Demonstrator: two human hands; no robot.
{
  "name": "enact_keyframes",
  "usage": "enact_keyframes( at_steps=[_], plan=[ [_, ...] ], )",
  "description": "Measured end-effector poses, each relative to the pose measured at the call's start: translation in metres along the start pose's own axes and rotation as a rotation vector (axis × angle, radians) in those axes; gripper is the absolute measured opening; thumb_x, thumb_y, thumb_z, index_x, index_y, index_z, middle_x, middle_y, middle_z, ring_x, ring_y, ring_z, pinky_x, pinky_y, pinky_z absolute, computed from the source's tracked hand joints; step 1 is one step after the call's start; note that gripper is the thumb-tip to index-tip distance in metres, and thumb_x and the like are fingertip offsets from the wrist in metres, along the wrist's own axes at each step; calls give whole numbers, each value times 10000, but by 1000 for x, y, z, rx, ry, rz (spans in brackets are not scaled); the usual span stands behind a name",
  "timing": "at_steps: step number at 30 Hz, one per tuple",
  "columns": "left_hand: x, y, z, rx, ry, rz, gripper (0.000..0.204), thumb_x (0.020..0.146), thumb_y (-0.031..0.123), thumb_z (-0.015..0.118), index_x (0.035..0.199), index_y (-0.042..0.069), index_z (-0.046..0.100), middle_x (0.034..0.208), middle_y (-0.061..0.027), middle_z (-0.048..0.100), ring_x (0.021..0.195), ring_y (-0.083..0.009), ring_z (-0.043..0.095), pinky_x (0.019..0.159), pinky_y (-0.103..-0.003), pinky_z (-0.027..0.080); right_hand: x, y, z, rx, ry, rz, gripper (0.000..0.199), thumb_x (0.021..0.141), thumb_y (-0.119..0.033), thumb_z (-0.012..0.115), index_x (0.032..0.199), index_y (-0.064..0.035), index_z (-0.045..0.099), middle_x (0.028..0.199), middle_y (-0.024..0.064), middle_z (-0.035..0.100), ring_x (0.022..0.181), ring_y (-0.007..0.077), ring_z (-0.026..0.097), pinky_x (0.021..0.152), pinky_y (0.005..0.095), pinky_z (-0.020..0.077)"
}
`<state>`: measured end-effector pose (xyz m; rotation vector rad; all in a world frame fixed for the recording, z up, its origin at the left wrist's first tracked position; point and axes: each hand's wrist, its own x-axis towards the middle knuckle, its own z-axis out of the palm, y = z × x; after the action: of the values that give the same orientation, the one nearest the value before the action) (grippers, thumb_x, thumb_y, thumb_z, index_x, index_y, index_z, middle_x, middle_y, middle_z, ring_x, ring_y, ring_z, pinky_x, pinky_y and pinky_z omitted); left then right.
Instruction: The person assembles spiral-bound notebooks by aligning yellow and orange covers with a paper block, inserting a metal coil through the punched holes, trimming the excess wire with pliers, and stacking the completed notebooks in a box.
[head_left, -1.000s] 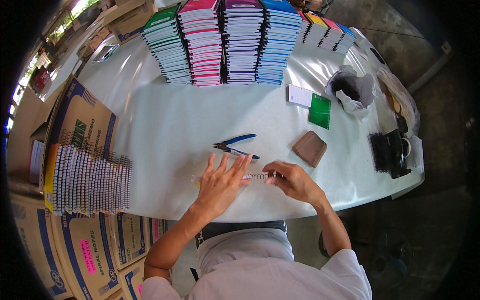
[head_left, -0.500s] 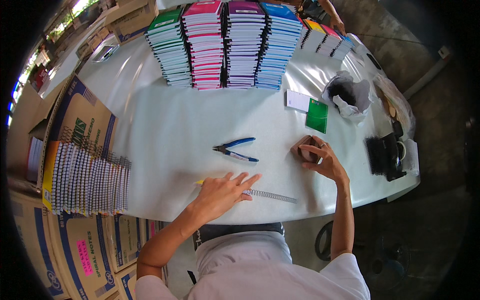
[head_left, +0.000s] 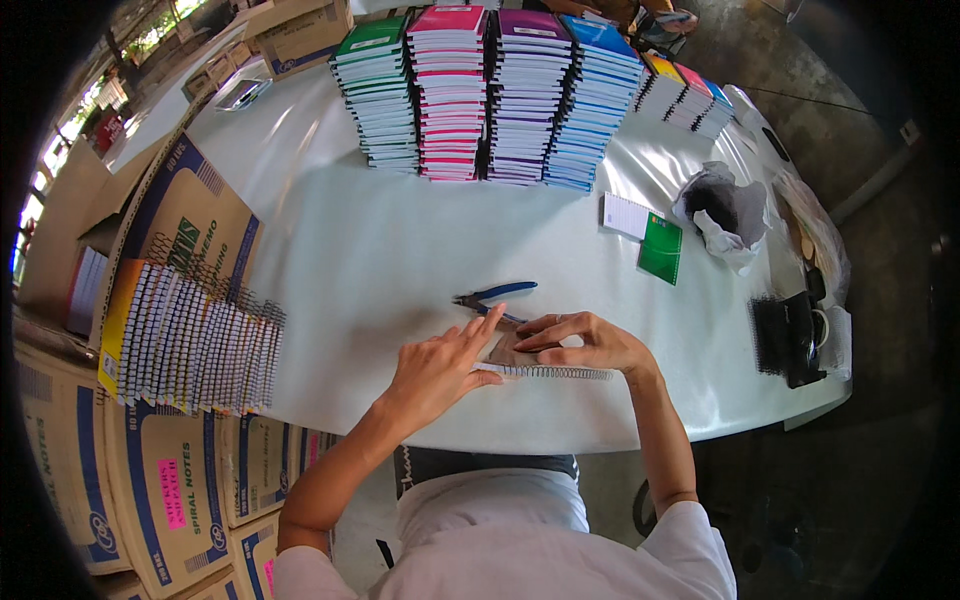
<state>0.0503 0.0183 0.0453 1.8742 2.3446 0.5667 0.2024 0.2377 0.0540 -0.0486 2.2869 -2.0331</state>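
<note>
My left hand (head_left: 435,375) lies with its fingers stretched out, close to the table's front edge, over a small pad that it mostly hides. From under it a thin wire spiral (head_left: 575,373) runs to the right, its end sticking out loose. My right hand (head_left: 590,345) grips a brownish block (head_left: 507,350) right beside the spiral, close to my left fingers. Whether the block touches the wire I cannot tell. Just beyond both hands lie blue-handled cutting pliers (head_left: 500,291), one handle partly covered.
Tall notebook stacks (head_left: 445,100) stand at the back. At left, a carton (head_left: 205,215) is beside a row of spiral notebooks (head_left: 200,340). To the right are a green-covered notepad (head_left: 660,248), a crumpled white bag (head_left: 735,215) and black spirals (head_left: 770,335). A person is at the back right.
My right hand has brought the brown block leftward, from the right of the pliers to the spiral by my left hand. The left hand still lies over the pad. The view has shifted slightly.
</note>
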Motion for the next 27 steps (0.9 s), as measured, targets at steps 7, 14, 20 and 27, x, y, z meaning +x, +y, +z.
enact_keyframes(
  at_steps=[7, 14, 20, 27],
  plan=[
    [6, -5, 2, 13, -2, -62, 979, 750, 525, 723, 1539, 255, 209, 1093, -100, 677, 834, -274, 700, 650, -406, 576, 9, -1, 1, 12, 31, 95, 401, 835, -287, 711, 1123, -8, 711, 1234, 175, 648, 1220, 294, 553, 1038, 378, 411],
    [8, -7, -6, 16, 9, -119, 948, 725, 504, 749, 1517, 270, 284, 1130, -80, 671, 869, -274, 694, 667, -413, 574, 18, 8, -3, 80, 7, 12, 390, 847, -298, 708, 1099, 0, 719, 1221, 191, 648, 1222, 309, 548, 1035, 393, 411],
    [5, -14, -3, -25, 109, -116, 945, 703, 437, 789, 1503, 257, 320, 1314, -70, 597, 1124, -286, 624, 766, -420, 568, 27, 2, -4, 41, 18, 32, 493, 800, -361, 737, 1085, 41, 712, 1217, 242, 634, 1195, 364, 564, 1029, 406, 410],
    [0, -21, 11, -347, 269, -194, 1085, 640, 300, 862, 1523, 204, 239, 1439, -110, 481, 1206, -331, 567, 852, -378, 563, 34, 4, -8, 57, -12, 47, 376, 868, -269, 709, 1116, 14, 707, 1224, 195, 642, 1215, 321, 547, 1027, 394, 410]
  ],
)
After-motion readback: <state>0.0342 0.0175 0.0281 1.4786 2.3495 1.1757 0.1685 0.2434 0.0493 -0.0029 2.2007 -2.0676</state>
